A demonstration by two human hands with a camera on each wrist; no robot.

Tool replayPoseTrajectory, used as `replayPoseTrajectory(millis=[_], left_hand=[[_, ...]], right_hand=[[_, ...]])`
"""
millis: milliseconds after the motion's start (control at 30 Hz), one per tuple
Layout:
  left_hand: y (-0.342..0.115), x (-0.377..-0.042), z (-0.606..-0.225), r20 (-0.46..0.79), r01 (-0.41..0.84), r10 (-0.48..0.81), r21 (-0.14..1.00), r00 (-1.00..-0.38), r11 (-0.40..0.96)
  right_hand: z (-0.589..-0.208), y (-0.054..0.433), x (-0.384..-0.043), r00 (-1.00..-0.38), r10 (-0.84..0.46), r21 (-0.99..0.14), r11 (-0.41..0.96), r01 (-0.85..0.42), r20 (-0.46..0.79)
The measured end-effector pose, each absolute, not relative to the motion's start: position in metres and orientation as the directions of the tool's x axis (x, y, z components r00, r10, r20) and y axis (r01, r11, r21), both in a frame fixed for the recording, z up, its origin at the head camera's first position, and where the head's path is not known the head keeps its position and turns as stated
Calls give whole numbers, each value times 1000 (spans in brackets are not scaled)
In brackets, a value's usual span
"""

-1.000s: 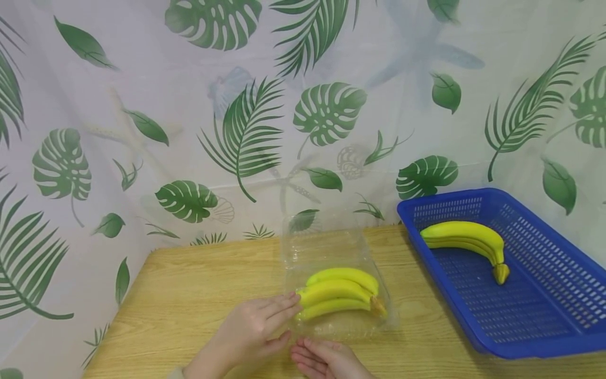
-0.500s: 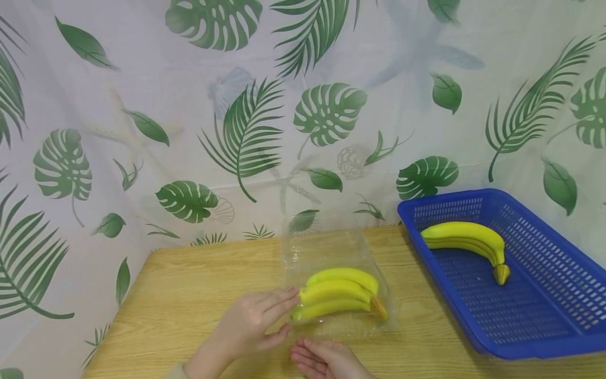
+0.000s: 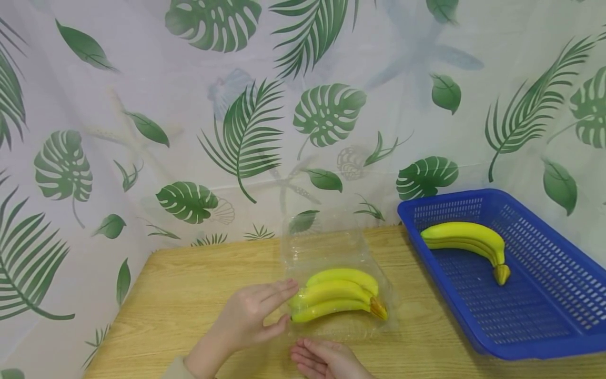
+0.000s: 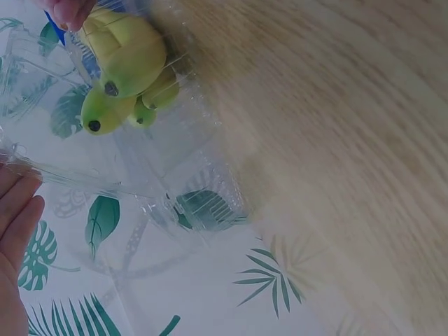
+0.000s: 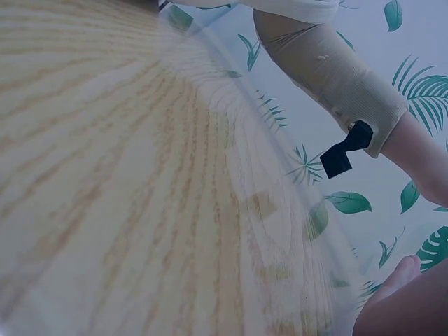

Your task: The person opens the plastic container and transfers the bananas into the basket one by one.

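Observation:
A bunch of yellow bananas lies in a clear plastic clamshell box, whose lid stands raised toward the wall. My left hand is at the box's left end, fingers extended and thumb apart from them. In the left wrist view, its fingers touch the clear plastic edge, and the banana tips show through the plastic. My right hand rests just in front of the box with fingers loosely bent, holding nothing visible. Its wrist view shows mostly tabletop and the other arm's sleeve.
To the right, a blue plastic basket holds another bunch of bananas. The wooden table meets a leaf-printed cloth at the back and left.
My left hand has shifted slightly back along the box's left end, and its thumb has risen. The bananas' left tips have slid a little to the left. My right hand stays put.

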State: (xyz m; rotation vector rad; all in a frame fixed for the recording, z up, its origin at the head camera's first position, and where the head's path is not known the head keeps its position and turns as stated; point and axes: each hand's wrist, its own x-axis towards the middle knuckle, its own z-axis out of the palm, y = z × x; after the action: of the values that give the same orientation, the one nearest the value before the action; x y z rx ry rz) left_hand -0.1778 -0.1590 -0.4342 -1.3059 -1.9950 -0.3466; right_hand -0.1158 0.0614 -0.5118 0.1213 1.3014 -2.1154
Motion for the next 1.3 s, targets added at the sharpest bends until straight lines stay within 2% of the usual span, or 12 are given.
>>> replayPoseTrajectory(millis=[600, 1100, 1300], left_hand=[[-155, -192, -423, 709, 874, 665, -146, -235, 464], [-153, -199, -420, 719, 871, 639, -99, -272, 481], [-153, -203, -421, 723, 874, 614, -29, -317, 485]], right_hand=[[-513, 62, -117, -785, -472, -763, -302, 572, -402], [-511, 61, -118, -783, -455, -758, -295, 582, -425], [-510, 61, -116, -788, -454, -764, -295, 574, -416]])
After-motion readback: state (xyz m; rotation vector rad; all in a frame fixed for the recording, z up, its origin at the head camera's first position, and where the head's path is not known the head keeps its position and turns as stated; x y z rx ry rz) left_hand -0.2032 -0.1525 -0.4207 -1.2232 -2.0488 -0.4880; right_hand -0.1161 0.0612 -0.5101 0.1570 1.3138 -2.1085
